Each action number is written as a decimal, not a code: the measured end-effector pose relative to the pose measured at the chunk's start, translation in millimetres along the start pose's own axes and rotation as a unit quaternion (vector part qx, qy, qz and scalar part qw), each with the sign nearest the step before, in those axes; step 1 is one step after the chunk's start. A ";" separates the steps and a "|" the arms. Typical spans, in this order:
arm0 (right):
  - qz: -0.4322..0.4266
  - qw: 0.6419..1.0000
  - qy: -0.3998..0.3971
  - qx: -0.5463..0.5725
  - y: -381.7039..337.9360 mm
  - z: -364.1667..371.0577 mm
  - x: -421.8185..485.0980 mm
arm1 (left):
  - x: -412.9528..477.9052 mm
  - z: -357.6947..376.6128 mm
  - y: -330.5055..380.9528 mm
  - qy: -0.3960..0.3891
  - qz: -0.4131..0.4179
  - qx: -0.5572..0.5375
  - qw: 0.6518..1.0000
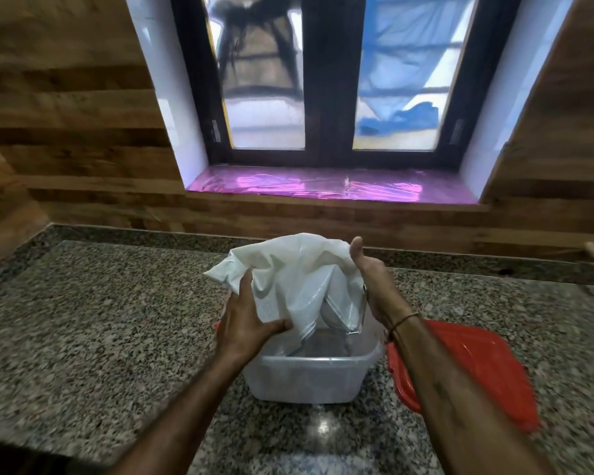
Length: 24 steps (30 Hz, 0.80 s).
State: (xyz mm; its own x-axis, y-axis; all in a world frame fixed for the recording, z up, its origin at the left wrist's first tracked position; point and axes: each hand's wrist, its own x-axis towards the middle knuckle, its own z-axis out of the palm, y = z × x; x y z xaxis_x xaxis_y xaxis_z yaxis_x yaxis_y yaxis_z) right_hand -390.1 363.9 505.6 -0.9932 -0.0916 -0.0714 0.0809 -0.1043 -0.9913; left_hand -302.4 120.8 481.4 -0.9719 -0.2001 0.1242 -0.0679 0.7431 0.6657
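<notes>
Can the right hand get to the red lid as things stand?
Probably yes, once it lets go: the right hand holds the white plastic bag over the translucent container, and the red lid lies on the granite counter just beside that container, nothing on it.

A plastic container stood on the granite countertop at lower centre, its lid lying just right of it, a plastic bag above it, a window behind at the top.

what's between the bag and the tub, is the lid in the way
Nothing visible. The bag, gripped by the left hand and against the right hand, hangs over the open tub; the lid lies aside on the counter.
</notes>
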 end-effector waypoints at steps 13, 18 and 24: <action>0.050 0.995 -0.047 -0.070 2.9 14.9 -4.4 | 4.3 -6.6 9.0 -0.116 -0.103 -0.216 0.964; 0.039 0.998 -0.043 0.012 1.3 17.2 -16.8 | -14.2 7.1 19.0 -0.010 -0.033 0.041 0.999; 0.075 0.994 -0.032 0.067 4.0 3.5 -17.0 | -5.0 7.2 5.8 -0.025 -0.065 -0.066 0.995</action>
State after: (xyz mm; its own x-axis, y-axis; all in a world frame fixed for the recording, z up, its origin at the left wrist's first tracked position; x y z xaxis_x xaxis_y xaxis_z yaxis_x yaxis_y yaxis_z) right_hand -372.7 361.6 503.2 -0.9621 -0.1780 -0.2067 0.2431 -0.2157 -0.9457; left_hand -299.6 130.7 479.3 -0.9670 -0.2548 -0.0040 -0.1671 0.6220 0.7650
